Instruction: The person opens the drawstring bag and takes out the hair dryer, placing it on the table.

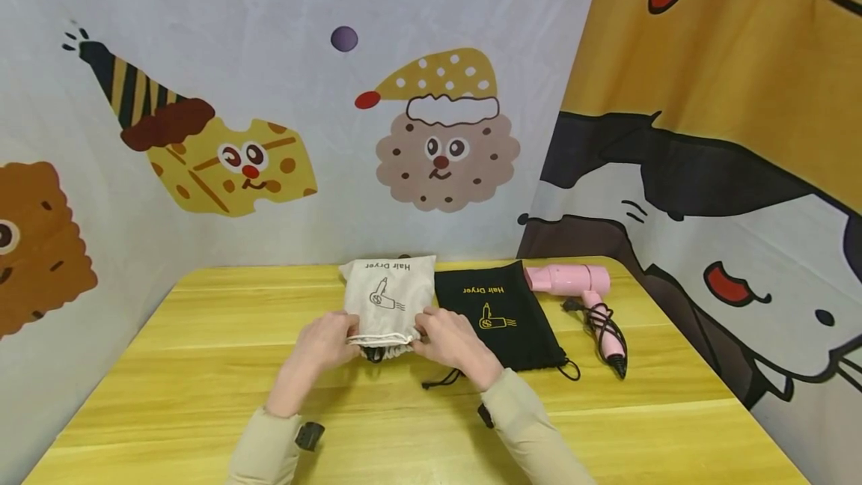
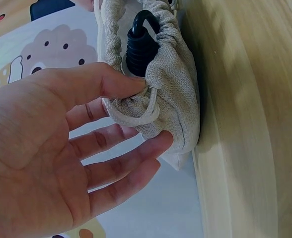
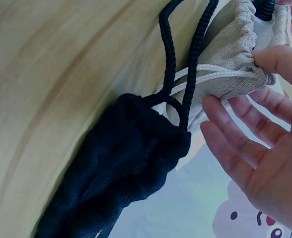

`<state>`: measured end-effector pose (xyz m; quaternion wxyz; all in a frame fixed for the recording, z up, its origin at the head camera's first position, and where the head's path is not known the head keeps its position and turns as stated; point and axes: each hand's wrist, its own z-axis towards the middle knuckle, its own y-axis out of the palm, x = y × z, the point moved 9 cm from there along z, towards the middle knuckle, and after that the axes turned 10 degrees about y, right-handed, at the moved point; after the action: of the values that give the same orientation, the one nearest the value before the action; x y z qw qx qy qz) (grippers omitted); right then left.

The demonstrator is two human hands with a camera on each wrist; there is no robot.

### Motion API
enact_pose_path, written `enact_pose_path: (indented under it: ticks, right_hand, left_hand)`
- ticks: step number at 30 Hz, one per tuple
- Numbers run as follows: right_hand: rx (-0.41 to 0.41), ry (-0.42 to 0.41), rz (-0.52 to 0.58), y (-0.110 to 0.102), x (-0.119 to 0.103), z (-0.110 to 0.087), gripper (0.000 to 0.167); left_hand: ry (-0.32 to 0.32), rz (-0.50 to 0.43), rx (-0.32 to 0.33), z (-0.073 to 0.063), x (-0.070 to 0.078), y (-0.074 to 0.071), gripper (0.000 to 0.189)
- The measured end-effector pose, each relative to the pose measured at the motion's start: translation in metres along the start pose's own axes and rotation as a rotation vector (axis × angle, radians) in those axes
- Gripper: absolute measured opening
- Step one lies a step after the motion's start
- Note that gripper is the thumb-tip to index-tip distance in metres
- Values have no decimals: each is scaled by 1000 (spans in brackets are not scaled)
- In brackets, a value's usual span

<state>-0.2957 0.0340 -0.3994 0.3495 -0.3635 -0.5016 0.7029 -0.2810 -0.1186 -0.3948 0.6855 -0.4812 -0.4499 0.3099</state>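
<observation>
At the lower middle of the frame, the left hand and right hand pinch a white bag beside a black bag.

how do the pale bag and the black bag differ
The pale bag has dark print and a whitish drawstring; the black bag has yellow print and a black drawstring. The left hand and right hand hold the pale bag's mouth, while the black bag lies on the table. Both bear a dryer drawing and "Hair Dryer".
</observation>
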Motion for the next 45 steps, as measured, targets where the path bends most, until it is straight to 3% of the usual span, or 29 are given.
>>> enact_pose_path:
  ticks: [32, 45]
  right_hand:
    - [-22, 12, 50, -2, 9, -3, 34]
    - [-60, 36, 61, -1, 14, -3, 23]
  left_hand:
    - [6, 35, 26, -3, -5, -4, 24]
    - [-7, 45, 5, -5, -6, -2, 24]
